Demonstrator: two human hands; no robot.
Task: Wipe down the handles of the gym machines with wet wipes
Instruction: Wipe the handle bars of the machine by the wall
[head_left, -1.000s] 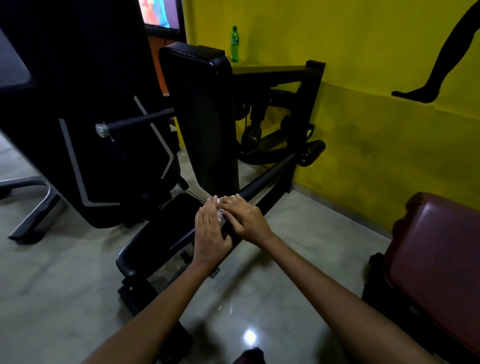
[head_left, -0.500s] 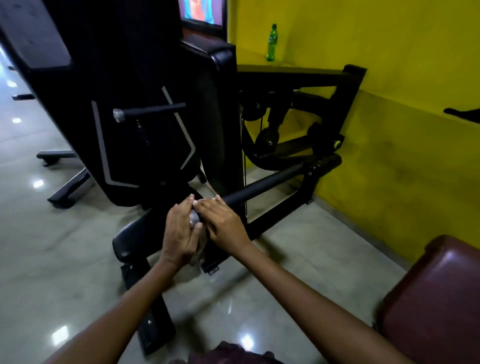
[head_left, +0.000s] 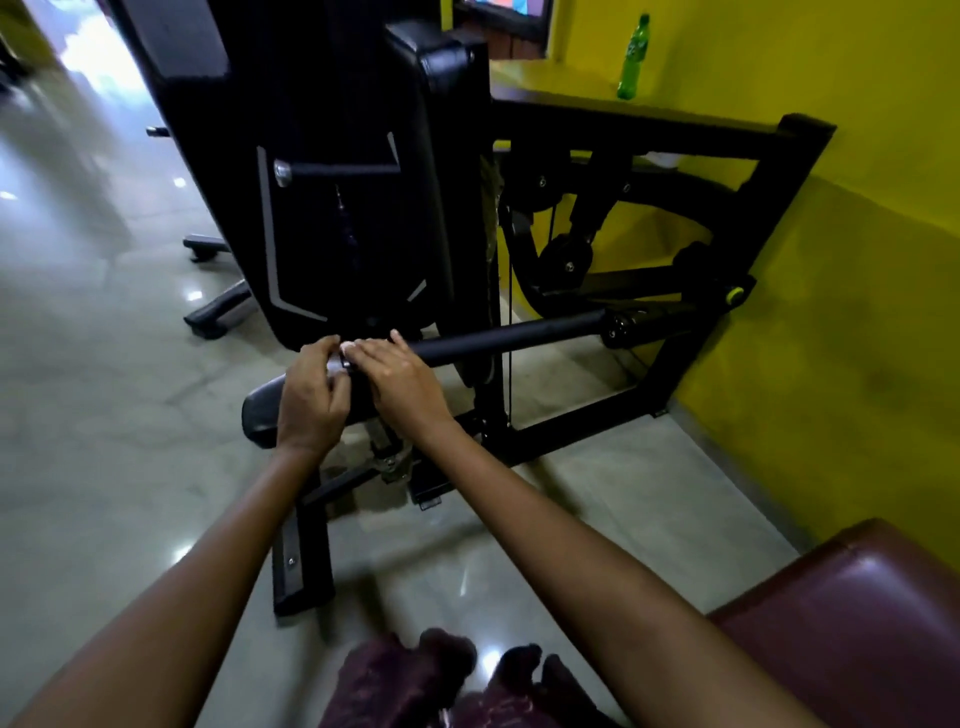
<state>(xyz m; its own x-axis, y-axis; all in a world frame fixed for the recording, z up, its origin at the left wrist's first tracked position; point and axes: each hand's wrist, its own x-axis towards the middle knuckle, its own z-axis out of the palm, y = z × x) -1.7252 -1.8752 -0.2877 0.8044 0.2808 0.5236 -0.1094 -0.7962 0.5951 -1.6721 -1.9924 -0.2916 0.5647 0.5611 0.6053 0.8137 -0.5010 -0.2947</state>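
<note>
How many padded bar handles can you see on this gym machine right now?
2. One long handle runs across the middle, with both hands at its near end. A shorter handle sticks out higher up, beside the dark backrest. The machine's body may hide others.

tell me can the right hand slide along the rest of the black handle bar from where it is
Probably yes: the right hand already rests on the handle bar near its end, and the padded stretch toward the wall looks bare.

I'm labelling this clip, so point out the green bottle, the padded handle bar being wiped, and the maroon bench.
green bottle (head_left: 631, 57): head view, middle of the bottle's body.
padded handle bar (head_left: 519, 335): head view, bare black padding right of the hands.
maroon bench (head_left: 872, 623): head view, top of the cushion.
</note>
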